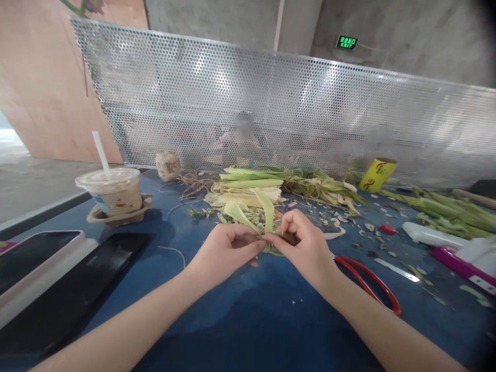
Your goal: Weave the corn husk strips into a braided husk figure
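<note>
Left grip (229, 249): thumb and fingertips drawn together at the base of a pale green husk strip (266, 207). Right grip (307, 247): thumb and forefinger pinching the same piece just beside the left. We read the close double hold as a way to keep the folded base from springing apart; the loose ends stand up, away from the fingers. Piece held above the worktop (240, 323), near its middle; exact fold hidden by the fingers.

Just beyond: a stack of husks (250, 183), layered roughly flat, probably for easy picking. Limper husks (325, 188) heaped to its right, scraps around.

Red-handled scissors (372, 284) lie beside the right forearm, loops toward us, handy for that side, we judge.

Left edge: lidded cup (112, 192) seated in a cardboard holder (120, 216), likely against tipping. Farther back, tangled twine (197, 183); behind everything, a perforated metal screen (232, 77).
</note>
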Tool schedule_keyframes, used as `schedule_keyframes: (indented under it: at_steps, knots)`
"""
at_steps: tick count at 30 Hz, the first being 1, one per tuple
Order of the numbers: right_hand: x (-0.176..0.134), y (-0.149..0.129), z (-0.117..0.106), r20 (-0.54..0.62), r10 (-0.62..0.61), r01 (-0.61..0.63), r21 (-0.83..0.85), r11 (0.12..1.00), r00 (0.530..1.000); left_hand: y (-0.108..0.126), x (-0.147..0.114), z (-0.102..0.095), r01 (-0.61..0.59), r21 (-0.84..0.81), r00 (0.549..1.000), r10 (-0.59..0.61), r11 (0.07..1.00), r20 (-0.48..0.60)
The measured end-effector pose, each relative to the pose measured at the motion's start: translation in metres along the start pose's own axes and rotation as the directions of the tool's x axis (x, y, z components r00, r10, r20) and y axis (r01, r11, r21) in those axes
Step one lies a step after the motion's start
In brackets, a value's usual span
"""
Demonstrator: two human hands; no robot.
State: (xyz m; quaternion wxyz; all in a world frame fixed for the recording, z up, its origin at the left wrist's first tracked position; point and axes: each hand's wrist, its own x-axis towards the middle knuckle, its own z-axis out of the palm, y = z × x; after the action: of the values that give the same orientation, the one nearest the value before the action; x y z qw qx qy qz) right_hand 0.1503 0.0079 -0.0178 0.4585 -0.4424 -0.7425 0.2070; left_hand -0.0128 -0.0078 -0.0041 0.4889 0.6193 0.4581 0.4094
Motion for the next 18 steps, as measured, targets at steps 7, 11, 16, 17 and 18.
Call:
schedule_keyframes:
  at_steps: [7,11,16,17,18]
  knots:
    - [0.001,-0.005,-0.012,0.225,-0.124,0.107,0.086,0.991,0.966,0.002,0.002,-0.003,0.043,0.033,0.998,-0.042,0.999,-0.038]
    - [0.002,-0.007,-0.025,0.419,-0.233,0.221,0.078,0.972,0.878,0.002,0.004,-0.008,0.03,0.024,0.999,-0.03,0.999,-0.017]
    - [0.005,-0.002,-0.027,0.414,-0.303,0.332,0.002,0.943,0.858,-0.002,0.006,-0.01,0.062,0.066,0.997,-0.059,0.996,-0.04]
    - [0.005,0.0,-0.027,0.4,-0.33,0.374,-0.036,0.927,0.855,-0.003,0.006,-0.011,0.054,0.078,0.998,-0.051,0.996,-0.045]
    - [0.006,0.001,-0.026,0.383,-0.369,0.426,-0.074,0.902,0.847,-0.003,0.006,-0.011,0.045,0.088,0.998,-0.041,0.995,-0.048]
